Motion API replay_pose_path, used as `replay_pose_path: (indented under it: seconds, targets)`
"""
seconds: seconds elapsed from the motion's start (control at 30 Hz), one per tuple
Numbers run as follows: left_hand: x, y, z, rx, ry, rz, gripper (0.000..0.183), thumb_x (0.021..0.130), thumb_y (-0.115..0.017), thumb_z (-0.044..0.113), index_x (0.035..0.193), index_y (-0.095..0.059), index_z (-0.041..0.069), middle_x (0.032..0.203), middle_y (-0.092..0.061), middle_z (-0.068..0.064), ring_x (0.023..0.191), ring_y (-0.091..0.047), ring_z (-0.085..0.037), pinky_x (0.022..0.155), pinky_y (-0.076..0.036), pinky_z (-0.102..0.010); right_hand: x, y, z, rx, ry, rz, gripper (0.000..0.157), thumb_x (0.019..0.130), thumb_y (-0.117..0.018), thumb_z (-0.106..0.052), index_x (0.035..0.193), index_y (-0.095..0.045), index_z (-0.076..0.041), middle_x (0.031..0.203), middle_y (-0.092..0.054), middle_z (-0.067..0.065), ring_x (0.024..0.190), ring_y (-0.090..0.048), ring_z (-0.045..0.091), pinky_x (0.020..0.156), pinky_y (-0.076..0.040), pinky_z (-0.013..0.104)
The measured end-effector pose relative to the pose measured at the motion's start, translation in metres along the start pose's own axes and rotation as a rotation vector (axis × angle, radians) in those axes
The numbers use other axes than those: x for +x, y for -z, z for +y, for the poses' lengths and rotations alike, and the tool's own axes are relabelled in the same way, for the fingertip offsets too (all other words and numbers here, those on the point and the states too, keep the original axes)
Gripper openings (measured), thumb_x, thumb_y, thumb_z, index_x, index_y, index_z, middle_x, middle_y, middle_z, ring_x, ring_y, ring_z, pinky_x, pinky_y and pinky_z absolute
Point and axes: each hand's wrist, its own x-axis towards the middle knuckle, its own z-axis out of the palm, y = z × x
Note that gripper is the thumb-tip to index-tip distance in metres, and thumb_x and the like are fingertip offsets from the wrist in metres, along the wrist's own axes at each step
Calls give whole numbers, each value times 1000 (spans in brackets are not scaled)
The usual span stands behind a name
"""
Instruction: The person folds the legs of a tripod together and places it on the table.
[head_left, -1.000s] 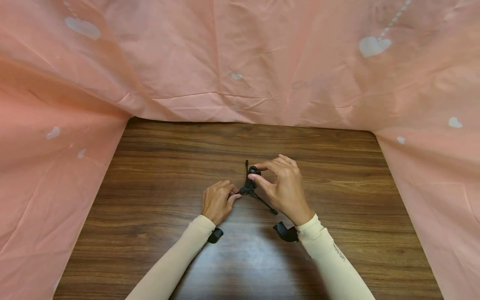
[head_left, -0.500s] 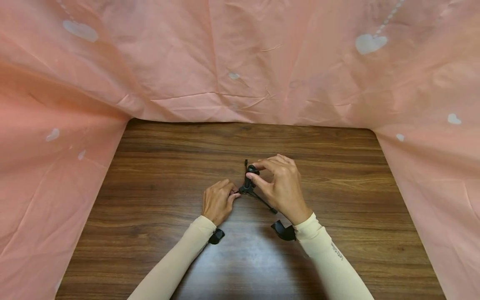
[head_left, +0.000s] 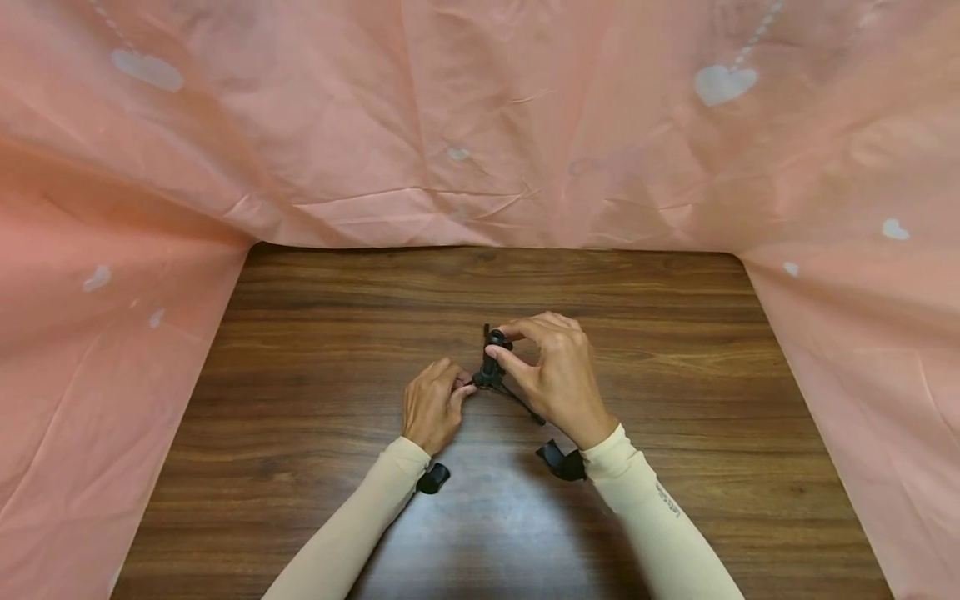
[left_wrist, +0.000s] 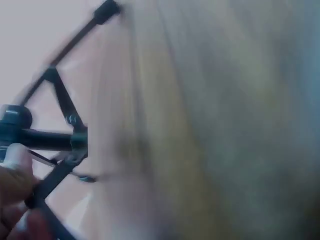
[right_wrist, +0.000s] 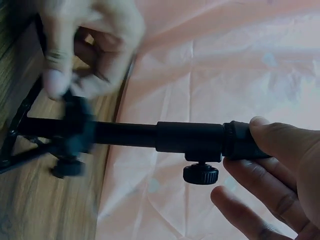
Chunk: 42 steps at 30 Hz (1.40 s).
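Backdrop: pink fabric (head_left: 337, 117) with pale hearts (head_left: 725, 84) printed on it, hanging at the back and along both sides of the table (head_left: 352, 312).
Right hand (head_left: 561, 372): grip closed, thumb and fingers pinching the top end of the black tripod (head_left: 489, 365); one finger stands off it, bent, seen in the right wrist view.
Left hand (head_left: 432, 405): grip closed as well, thumb and fingers pinching a dark part low on the same tripod, beside the hub; exact part unclear, blurred.
Tripod position: near table centre, between the two hands, column about upright, legs (head_left: 523, 407) spread; one leg points to the far edge, another toward the right wrist.
Tripod details: wider upper tube (right_wrist: 189, 137) with a ridged knob (right_wrist: 200, 174) under it in the right wrist view; blurred collar (right_wrist: 79, 132) lower down, second knob (right_wrist: 67, 168) on it.
Wrists: cream sleeves (head_left: 645, 508) on both arms, dark lettering (head_left: 666, 501) on the right one; black curved piece (head_left: 433, 478) at the left wrist, another at the right.
Table surface: brown wood grain, pale glare toward the near side.
Left wrist view: right part smeared.
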Motion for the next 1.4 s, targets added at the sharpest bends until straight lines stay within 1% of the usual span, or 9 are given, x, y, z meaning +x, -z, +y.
replay_pose_path:
  seconds: [0.17, 0.33, 0.47, 0.63, 0.87, 0.97, 1.1, 1.3, 1.4]
  targets:
    - [9, 7, 8, -66, 14, 18, 14, 90, -84, 20, 92, -74, 11, 83, -68, 1, 75, -67, -16, 65, -54, -36, 3, 2, -2, -3, -9, -5, 23, 89, -89, -29, 101, -83, -11, 96, -83, 3, 95, -77, 26, 110, -52, 54]
    - [9, 11, 9, -68, 26, 14, 15, 90, -86, 24, 91, -77, 12, 84, -71, 2, 74, -69, -14, 64, -55, -34, 3, 4, -3, -13, -27, -11, 23, 87, -90, -31, 100, -84, -13, 95, -83, 1, 94, -76, 23, 105, -54, 52]
    - [10, 15, 11, -15, 17, 18, 17, 86, -90, 26, 92, -79, 14, 83, -73, 4, 71, -70, -11, 62, -56, -33, 3, 4, -4, -21, -34, -13, 22, 87, -90, -32, 100, -84, -15, 95, -83, -1, 93, -76, 21, 101, -55, 51]
    - [11, 17, 16, 91, -51, 33, 27, 81, -93, 35, 92, -80, 15, 77, -70, 5, 61, -65, -9, 52, -50, -30, 2, 5, -4, -24, -43, -11, 23, 87, -90, -31, 101, -84, -14, 95, -83, 0, 92, -76, 22, 99, -56, 51]
    - [14, 20, 20, 113, -92, 60, 22, 87, -88, 34, 96, -79, 17, 79, -75, 5, 60, -68, -12, 50, -52, -33, 2, 4, -7, -19, -43, -11, 23, 88, -90, -32, 101, -84, -14, 96, -83, 1, 92, -77, 23, 97, -57, 52]
    - [14, 19, 19, 122, -114, 83, 20, 88, -87, 33, 95, -78, 17, 79, -76, 6, 56, -67, -13, 47, -50, -33, 2, 3, -8, -16, -38, -5, 23, 87, -90, -31, 100, -84, -13, 95, -83, 2, 90, -77, 23, 95, -57, 51]
    - [13, 18, 19, 96, -139, 132, 19, 88, -86, 30, 91, -75, 15, 74, -73, 6, 51, -63, -12, 44, -47, -33, 2, 2, -8, -13, -26, -2, 22, 88, -90, -31, 100, -84, -13, 95, -83, 2, 88, -78, 22, 93, -58, 51]
    - [15, 16, 21, 11, -167, 180, 16, 91, -84, 25, 97, -75, 13, 81, -75, 3, 63, -71, -12, 53, -55, -33, 4, 3, -9, -13, -27, 1, 22, 87, -90, -29, 101, -84, -14, 94, -83, 1, 89, -78, 22, 96, -58, 52]
    - [15, 16, 22, -14, -164, 189, 17, 90, -85, 24, 96, -75, 12, 81, -76, 1, 64, -72, -13, 54, -55, -34, 4, 4, -9, -20, -28, -6, 22, 87, -90, -29, 101, -83, -13, 95, -83, 2, 88, -78, 23, 97, -58, 53]
